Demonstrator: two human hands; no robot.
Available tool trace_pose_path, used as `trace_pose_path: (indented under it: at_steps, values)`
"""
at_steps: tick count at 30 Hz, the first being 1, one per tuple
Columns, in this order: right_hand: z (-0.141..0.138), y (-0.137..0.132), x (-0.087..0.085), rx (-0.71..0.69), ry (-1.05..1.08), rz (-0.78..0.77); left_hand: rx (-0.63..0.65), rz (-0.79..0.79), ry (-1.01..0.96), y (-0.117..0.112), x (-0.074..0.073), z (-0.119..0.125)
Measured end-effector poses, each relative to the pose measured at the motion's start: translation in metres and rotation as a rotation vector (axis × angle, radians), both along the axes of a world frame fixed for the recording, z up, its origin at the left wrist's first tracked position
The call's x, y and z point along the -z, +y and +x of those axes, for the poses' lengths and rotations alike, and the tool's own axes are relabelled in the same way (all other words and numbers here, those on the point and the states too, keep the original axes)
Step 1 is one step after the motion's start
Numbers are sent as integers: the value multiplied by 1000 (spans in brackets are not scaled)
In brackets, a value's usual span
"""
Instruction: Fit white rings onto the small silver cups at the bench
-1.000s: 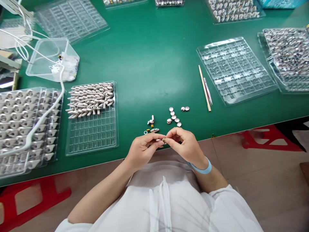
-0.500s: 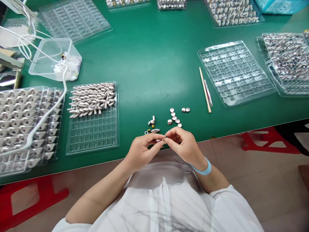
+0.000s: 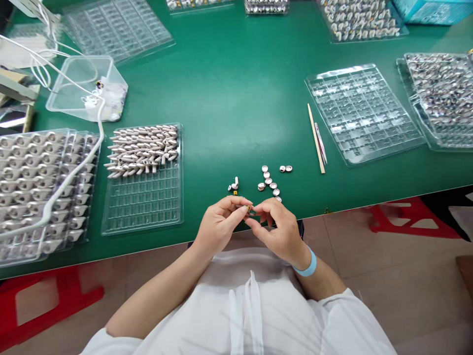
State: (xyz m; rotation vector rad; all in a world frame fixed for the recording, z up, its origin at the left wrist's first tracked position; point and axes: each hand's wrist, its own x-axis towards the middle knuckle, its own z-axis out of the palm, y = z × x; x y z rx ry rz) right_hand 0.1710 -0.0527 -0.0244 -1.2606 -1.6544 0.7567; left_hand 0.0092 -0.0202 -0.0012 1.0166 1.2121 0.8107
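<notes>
Between left fingers, small part, gold-edged

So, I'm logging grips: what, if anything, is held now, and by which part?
The left hand pinches a small piece; the right hand is close, perhaps touching it. It's too small to tell which part is gripped.

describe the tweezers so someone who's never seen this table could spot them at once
On the green table, look toward the right for the clear tray with a grid of compartments. Just left of it, two slim things lie side by side. The tweezers are the silvery, shorter one nearer the tray; their neighbour is a longer, wooden-looking stick.
</notes>
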Motion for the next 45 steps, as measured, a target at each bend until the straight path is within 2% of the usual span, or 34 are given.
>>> trace_pose_path:
  at_steps: [6,17,25,37,41,45]
  values:
    - [-2,1,0,-12,-42,66,-10,-4,11,-2,-2,2]
    - [-1,0,-1,-69,-32,69,43,71,109,-2,0,0]
    - [-2,-1,-2,-81,1,60,22,47,107,-3,-1,1]
    - [10,-1,-12,-20,166,-75,-16,-11,-36,-2,2,0]
    - [11,-3,-10,-24,175,-73,-16,-57,-135,-2,6,0]
    - [9,-5,-6,-77,120,-5,-7,-71,-191,-1,6,0]
